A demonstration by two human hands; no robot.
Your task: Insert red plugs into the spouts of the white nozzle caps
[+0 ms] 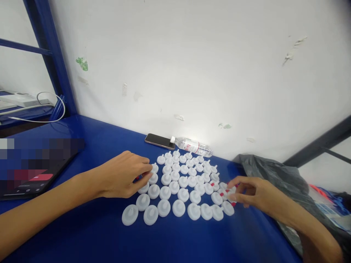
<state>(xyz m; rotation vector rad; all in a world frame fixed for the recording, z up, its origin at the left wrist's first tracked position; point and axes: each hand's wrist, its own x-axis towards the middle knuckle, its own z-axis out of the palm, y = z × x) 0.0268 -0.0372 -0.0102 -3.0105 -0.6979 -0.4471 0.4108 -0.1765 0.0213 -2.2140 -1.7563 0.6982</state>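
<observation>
Many round white nozzle caps (178,208), each with a short pointed spout, stand in loose rows on the blue table (175,241). My left hand (126,174) is at the left edge of the group, its fingers curled together beside the caps. A speck of red shows by those fingers, but what they hold is hidden. At the right edge, my right hand (248,190) has thumb and fingers bent around a white cap among several with small red tips (222,194). Its fingertips are slightly blurred.
Behind the caps lie a phone (159,141) and a clear plastic bottle (193,146) on its side, near the white wall. A dark-screened device (41,182) rests at left. Grey plastic sheeting (271,170) covers the right side. A white cable (64,107) loops at far left.
</observation>
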